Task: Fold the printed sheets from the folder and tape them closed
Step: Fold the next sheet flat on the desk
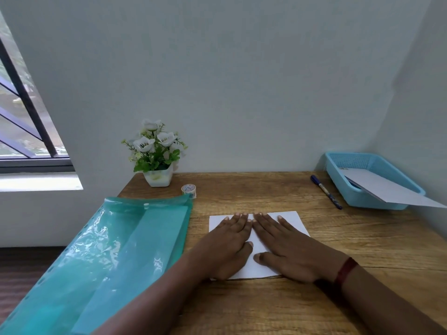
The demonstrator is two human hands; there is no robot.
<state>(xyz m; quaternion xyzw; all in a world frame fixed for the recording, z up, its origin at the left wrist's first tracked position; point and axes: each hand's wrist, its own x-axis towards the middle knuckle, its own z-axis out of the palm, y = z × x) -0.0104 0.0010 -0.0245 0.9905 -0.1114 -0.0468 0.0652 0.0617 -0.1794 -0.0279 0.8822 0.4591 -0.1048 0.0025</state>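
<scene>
Paper [289, 220] lay flat on the wooden table [338, 298], near the front edge. Both hands were spread flat on it, side by side, left hand [225, 247] and right hand [287, 252] pressing down. A green folder [108, 257] lay to the left. Tape [189, 189] sat just behind the folder.

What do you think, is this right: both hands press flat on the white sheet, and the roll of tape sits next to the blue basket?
Not quite. In the head view the roll of tape sits by the flower pot, not next to the blue basket; the pen lies there. The left hand and right hand do press flat on the white sheet.
</scene>
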